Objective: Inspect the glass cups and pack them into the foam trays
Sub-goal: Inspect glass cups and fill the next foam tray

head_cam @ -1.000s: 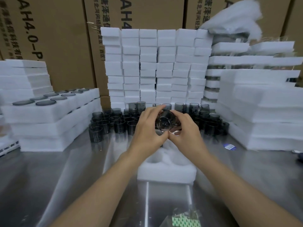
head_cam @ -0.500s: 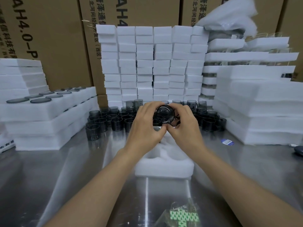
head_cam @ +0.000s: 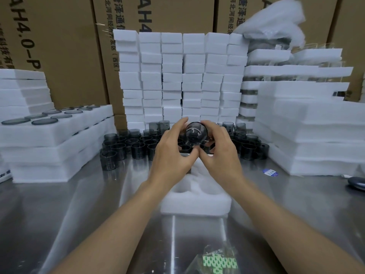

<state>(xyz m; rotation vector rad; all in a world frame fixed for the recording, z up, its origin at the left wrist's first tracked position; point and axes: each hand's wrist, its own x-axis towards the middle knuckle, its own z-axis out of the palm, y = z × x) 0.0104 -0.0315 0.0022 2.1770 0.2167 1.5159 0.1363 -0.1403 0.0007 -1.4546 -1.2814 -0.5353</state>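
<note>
A smoky grey glass cup (head_cam: 196, 134) is held up in front of me, tipped on its side with its round end facing the camera. My left hand (head_cam: 173, 155) holds it from the left and my right hand (head_cam: 219, 151) from the right, fingers curled round it. Below the hands a white foam tray (head_cam: 194, 202) with round pockets lies on the steel table. Several more grey glass cups (head_cam: 126, 147) stand in a cluster behind the hands.
Stacks of white foam blocks (head_cam: 177, 80) rise behind the cups. Foam trays filled with cups (head_cam: 51, 133) are piled at the left, plain foam trays (head_cam: 316, 131) at the right. A clear bag with a green pattern (head_cam: 219, 263) lies near me. Cardboard boxes (head_cam: 59, 46) form the back wall.
Both hands have lifted the cup a little higher and turned it, so its round end faces me more squarely. The foam tray has stayed in place.
</note>
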